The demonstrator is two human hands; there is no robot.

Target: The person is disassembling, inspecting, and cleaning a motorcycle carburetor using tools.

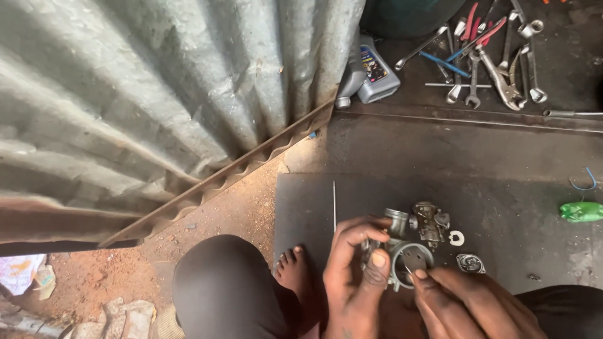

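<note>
While the person crouched over a dark rubber mat (502, 201) on the ground, the left hand (355, 276) was closed around a grey metal carburetor body (402, 251), thumb pressed against its side. The right hand (465, 301) met it from the right, fingers pinched together on a thin pin-like tool poked into the body's round opening; the tool itself was too small to tell apart. The body was held just above the mat, near its front edge.

Just behind it on the mat stood a second carburetor part (430, 223), knobbly cast metal with brassy fittings. A small white ring (456, 238) lay beside that, and a flat metal cover (470, 263) lay near the right hand. A thin straight rod (334, 204) lay to the left. A bare foot (292, 267) rested at the mat's edge, next to a knee (220, 282).

Farther back, a heap of steel spanners and pliers (496, 56), some with red or blue grips, lay on dark oily ground. A grey plastic oil bottle (375, 72) leaned against a corrugated metal sheet (157, 94), dull and ridged. A crumpled green wrapper (581, 211) lay at the far right, with a loop of blue wire (585, 182) above it. Reddish dirt (232, 207) showed beside the mat.
</note>
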